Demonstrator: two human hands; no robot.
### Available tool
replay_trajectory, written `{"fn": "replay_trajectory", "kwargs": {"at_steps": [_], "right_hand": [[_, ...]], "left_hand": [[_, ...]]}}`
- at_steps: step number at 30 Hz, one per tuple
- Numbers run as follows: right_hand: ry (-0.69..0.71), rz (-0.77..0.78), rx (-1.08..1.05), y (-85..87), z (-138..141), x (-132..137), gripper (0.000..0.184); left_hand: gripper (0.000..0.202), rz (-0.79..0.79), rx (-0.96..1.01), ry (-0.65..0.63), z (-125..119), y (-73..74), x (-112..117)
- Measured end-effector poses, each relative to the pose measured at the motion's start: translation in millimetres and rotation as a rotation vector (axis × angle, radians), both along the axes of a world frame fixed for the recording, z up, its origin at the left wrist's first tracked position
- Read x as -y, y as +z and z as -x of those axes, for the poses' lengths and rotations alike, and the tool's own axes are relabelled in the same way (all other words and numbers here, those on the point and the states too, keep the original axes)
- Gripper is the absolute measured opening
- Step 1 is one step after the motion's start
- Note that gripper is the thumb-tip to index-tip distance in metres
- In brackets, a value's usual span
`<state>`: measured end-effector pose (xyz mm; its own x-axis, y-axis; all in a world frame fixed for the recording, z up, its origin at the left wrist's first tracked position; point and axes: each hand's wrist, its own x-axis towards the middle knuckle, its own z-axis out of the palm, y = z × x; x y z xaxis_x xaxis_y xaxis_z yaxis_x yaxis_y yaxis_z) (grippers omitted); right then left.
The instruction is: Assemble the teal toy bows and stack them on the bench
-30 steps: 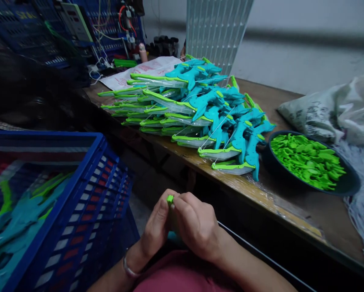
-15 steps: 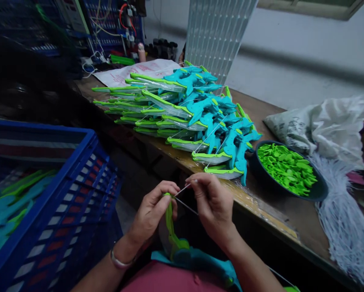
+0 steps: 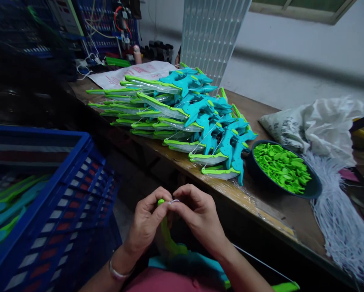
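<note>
A toy bow [image 3: 170,241] of green and teal plastic lies across my lap, one green tip pointing up. My left hand [image 3: 147,219] is closed around that tip. Close against it, my right hand [image 3: 199,217] pinches a white string [image 3: 174,200], which makes a small loop at the fingertips. The thumbs of both hands nearly meet there. Past my right forearm, a taut length of string runs to the bow's other green tip [image 3: 287,286] at the lower right. My fingers hide the exact end of the string.
Many similar bows [image 3: 197,117] are piled on the table [image 3: 255,211]. Right of them stand a dark bowl [image 3: 317,188] of small green parts, a bundle of white strings [image 3: 340,219] and a white sack [image 3: 291,123]. A blue crate [image 3: 63,202] with more bows is at my left.
My right hand has come in to the left, against my left hand. The string, stretched between the hands before, is now a small loop at the fingertips. The view has shifted slightly.
</note>
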<state>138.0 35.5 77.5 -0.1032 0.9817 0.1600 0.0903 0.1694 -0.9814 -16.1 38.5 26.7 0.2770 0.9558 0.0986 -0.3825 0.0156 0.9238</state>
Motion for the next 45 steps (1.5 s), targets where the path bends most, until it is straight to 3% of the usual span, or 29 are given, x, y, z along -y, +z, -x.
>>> {"fn": "replay_trajectory", "kwargs": {"at_steps": [4,8,10,16,21,23,29,31,38,42,45], "right_hand": [[0.143,0.292,-0.366,-10.1,2.7,-5.8,0.031],[0.183,0.3,-0.478,-16.1,5.8,-7.2,0.032],[0.153,0.222,-0.405,-16.7,5.2,-5.4,0.028],[0.038,-0.216,0.164,-12.8,-2.1,1.8,0.008],[0.062,-0.53,0.411,-14.1,-2.0,0.6,0.015],[0.06,-0.54,0.462,-13.1,-1.7,-0.2,0.015],[-0.023,-0.239,0.306,-4.8,-4.0,-3.9,0.007],[-0.022,-0.214,0.281,-4.6,-4.8,-5.8,0.008],[-0.046,-0.427,0.337,-18.0,-3.2,-1.2,0.009],[-0.072,-0.591,0.437,-26.4,-0.6,3.0,0.024],[-0.112,-0.687,0.518,-30.3,0.8,2.3,0.024]], "left_hand": [[0.016,-0.019,0.069,-0.068,0.9,1.3,-2.5],[0.018,0.054,0.111,-0.067,-1.3,1.7,-2.9],[0.022,0.117,0.089,-0.014,-3.4,1.4,-2.5],[0.026,0.283,0.014,0.034,-6.4,4.6,-3.6],[0.025,0.332,0.102,0.016,-6.5,3.4,-6.0],[0.023,0.326,0.079,0.06,-7.3,1.5,-5.8],[0.019,0.243,-0.076,0.154,-9.9,-0.6,-3.6],[0.018,0.231,-0.087,0.157,-10.0,-0.3,-4.5],[0.019,0.24,0.03,0.035,-6.4,2.8,-8.9],[0.019,0.283,0.091,0.016,-6.0,1.3,-7.9],[0.02,0.31,0.108,0.015,-7.3,-0.2,-6.8]]}}
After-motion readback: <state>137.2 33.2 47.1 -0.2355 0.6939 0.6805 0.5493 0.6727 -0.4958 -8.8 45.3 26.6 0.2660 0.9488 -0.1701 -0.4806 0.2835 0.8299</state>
